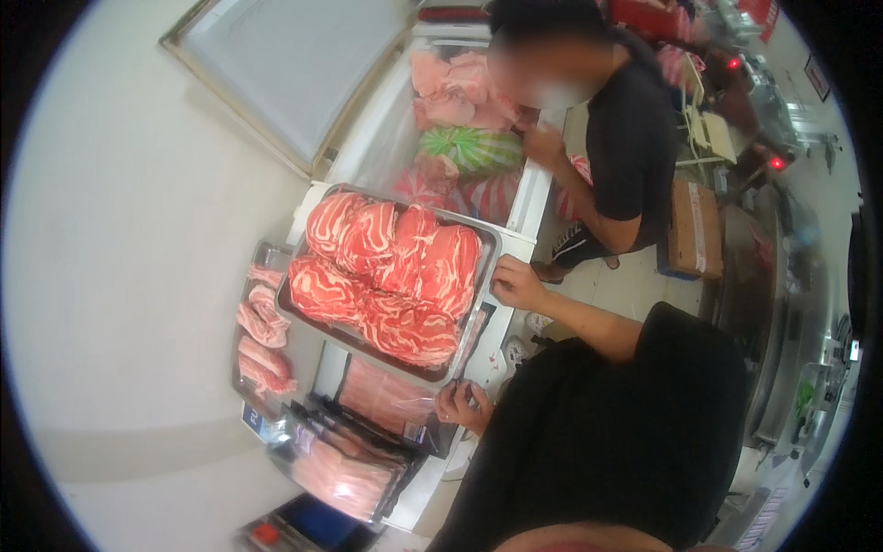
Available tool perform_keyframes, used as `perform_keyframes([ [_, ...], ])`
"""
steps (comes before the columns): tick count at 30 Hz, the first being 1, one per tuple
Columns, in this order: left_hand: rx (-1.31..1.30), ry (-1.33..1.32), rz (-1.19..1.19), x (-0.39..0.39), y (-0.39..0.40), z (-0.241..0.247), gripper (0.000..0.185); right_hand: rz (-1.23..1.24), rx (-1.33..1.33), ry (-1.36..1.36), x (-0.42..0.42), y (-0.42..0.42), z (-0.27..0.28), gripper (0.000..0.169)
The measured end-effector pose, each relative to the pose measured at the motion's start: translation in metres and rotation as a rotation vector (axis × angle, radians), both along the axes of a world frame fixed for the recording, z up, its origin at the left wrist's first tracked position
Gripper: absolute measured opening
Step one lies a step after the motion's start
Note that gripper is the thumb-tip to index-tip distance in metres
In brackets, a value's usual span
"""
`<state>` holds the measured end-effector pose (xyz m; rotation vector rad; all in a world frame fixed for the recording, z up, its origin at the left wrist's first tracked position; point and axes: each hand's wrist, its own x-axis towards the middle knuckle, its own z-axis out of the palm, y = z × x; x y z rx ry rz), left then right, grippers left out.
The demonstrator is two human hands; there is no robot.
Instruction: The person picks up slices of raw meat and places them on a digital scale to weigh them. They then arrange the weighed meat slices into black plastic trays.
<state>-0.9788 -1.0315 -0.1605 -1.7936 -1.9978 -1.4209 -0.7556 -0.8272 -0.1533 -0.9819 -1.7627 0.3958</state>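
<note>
A metal tray (376, 348) holds several large rolls of marbled red meat (414, 269). My right hand (519, 283) is at its near rim, fingers curled against the edge. My left hand (463, 406) has its fingers bent around the tray's near corner, and the black shirt hides that forearm. Beside the left hand lies a black pack of sliced pale meat (386, 397) under clear film. More film-covered meat packs (345, 469) stand in an overlapping row past it. Behind the large tray, a smaller metal tray (276, 257) carries cuts of pork belly (264, 321).
To my right, an open chest freezer (531, 196) contains pale meat (452, 86) and a green-striped bag (472, 148). Another person (631, 145) in dark clothes stands at it. A cardboard box (693, 228) and a yellow chair (714, 134) are on the floor beyond. White wall (138, 276) backs the counter.
</note>
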Motion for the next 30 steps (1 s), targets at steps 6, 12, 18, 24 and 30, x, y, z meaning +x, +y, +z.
perform_keyframes([
  [6,-0.007,0.084,0.073,0.002,-0.004,0.003,0.015,-0.010,0.026,0.004,-0.005,0.000,0.001,0.012],
  [12,0.004,0.093,0.055,-0.002,-0.004,0.002,0.014,0.004,-0.052,0.024,-0.001,-0.003,-0.002,0.010],
  [18,0.075,0.009,-0.093,-0.015,0.004,-0.014,0.013,-0.014,0.101,-0.007,-0.011,0.000,0.004,0.010],
  [24,0.115,-0.023,-0.209,-0.010,0.008,-0.012,0.012,-0.009,0.049,0.006,-0.005,-0.005,0.006,0.011],
  [30,0.140,-0.020,-0.223,-0.009,0.007,-0.008,0.011,-0.010,0.012,0.003,-0.002,-0.003,0.000,0.013],
])
